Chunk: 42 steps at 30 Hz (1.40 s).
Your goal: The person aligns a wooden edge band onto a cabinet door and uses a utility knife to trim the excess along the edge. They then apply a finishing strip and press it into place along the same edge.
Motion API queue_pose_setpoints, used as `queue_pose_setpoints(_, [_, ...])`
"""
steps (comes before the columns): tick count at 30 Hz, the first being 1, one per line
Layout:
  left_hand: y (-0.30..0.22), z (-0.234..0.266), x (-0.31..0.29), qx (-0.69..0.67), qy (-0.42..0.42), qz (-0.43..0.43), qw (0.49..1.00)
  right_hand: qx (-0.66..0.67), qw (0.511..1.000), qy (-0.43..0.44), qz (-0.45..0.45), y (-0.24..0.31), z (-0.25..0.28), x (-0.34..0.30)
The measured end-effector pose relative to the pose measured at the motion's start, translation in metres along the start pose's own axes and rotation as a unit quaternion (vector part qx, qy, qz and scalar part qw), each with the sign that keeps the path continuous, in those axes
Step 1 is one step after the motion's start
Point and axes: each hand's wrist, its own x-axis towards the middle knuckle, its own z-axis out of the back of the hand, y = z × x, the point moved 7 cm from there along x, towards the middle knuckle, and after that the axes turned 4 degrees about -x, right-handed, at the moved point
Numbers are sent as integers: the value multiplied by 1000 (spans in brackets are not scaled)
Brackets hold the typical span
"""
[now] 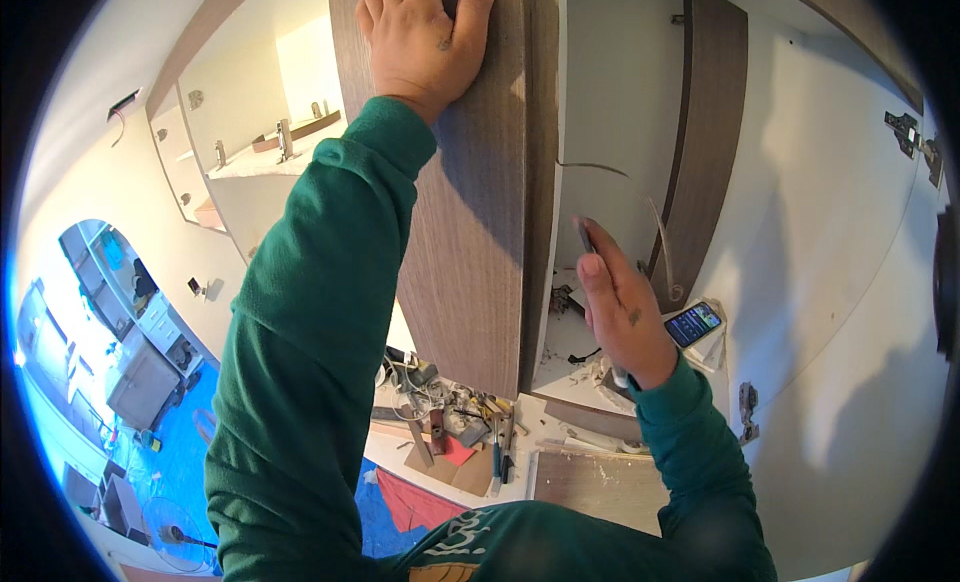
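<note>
My left hand (425, 47) lies flat with fingers spread on the upper part of a brown wood-grain panel (465, 242), its fingertips partly cut off by the picture's top edge. My right hand (628, 317) is closed around a thin, grey, blade-like tool (585, 236); most of it is hidden by the fingers, so its exact kind is unclear. The hand is to the right of the panel's long edge, apart from it. From that edge a thin brown strip (598, 166) sticks out. Another thin strip with a curled end (662, 244) hangs beyond my right hand.
A lit phone (693, 324) rests on the cabinet's base beside my right wrist. Mixed hand tools (450, 417) are heaped below the panel. Metal hinges (905, 137) project from the white door at right. Blue sheeting (185, 432) covers the floor at left, near a fan (175, 534).
</note>
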Motion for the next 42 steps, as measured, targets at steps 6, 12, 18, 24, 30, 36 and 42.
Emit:
queue_pose_setpoints(6, [2,-15,-1,2,-17,-23,1000,-53,996,-64,40,-2,12,27])
queue_pose_setpoints(12, [19,2,2,1,-56,-93,994,-82,982,-93,141,5,-12,36])
queue_pose_setpoints(18, [19,-13,-2,-1,-46,-84,995,-93,989,-90,77,-7,-8,41])
queue_pose_setpoints(24, [22,-11,0,18,-45,-113,992,-99,989,-77,85,-7,-8,51])
queue_pose_setpoints(30, [24,-13,1,35,-47,-108,992,-86,988,-81,99,-2,-4,55])
queue_pose_setpoints(36, [26,-12,1,13,-48,-92,994,-130,981,-94,109,5,-3,57])
queue_pose_setpoints(42, [24,-11,1,8,-52,-103,993,-134,982,-87,103,8,-2,60])
